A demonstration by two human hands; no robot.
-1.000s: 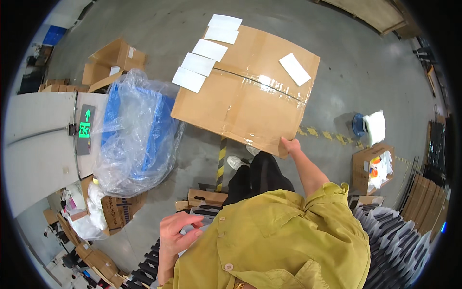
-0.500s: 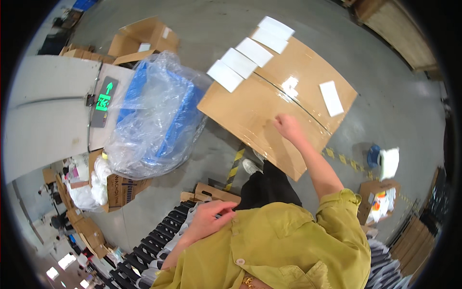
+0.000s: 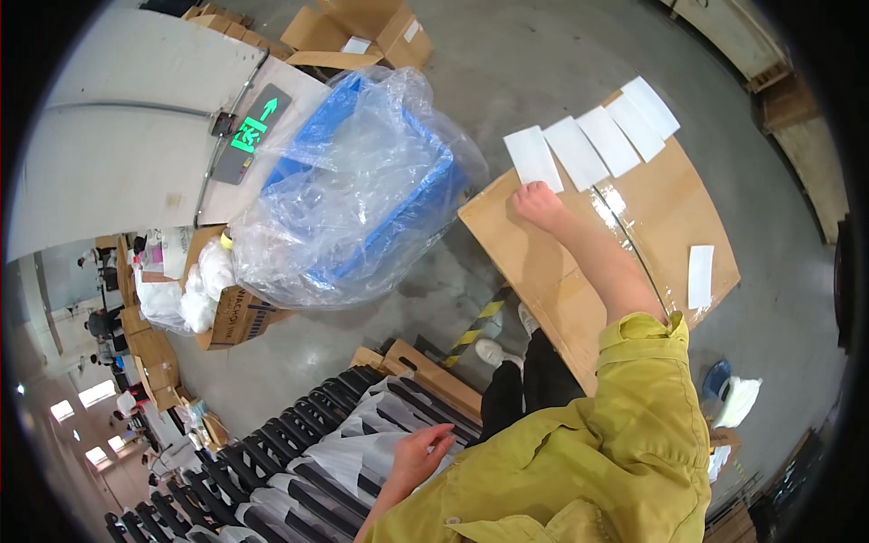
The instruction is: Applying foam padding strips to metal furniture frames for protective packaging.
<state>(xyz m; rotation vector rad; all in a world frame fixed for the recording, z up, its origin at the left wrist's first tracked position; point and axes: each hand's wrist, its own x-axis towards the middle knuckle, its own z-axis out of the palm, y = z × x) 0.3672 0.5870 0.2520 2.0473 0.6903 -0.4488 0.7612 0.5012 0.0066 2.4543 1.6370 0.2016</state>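
A large taped cardboard box (image 3: 552, 271) lies flat on the floor ahead of me. A row of several white paper labels (image 3: 588, 145) runs along its far edge, and one more label (image 3: 700, 276) lies alone on its right side. My right hand (image 3: 539, 204) reaches out and rests palm down on the box top, fingertips touching the nearest label (image 3: 532, 158). My left hand (image 3: 418, 455) hovers low by my body, fingers loosely apart, over clear bags of black parts (image 3: 353, 452). It holds nothing.
A blue crate wrapped in clear plastic (image 3: 362, 199) stands left of the box. Behind it are a white cabinet with a green exit sign (image 3: 249, 131) and open cartons (image 3: 362, 36). Yellow-black floor tape (image 3: 475, 326) runs by my shoes. White cloth (image 3: 738, 403) lies at right.
My right hand moved from the box's near edge across its top to the row of labels. My left hand dropped from my chest toward the bagged parts. The view swung left.
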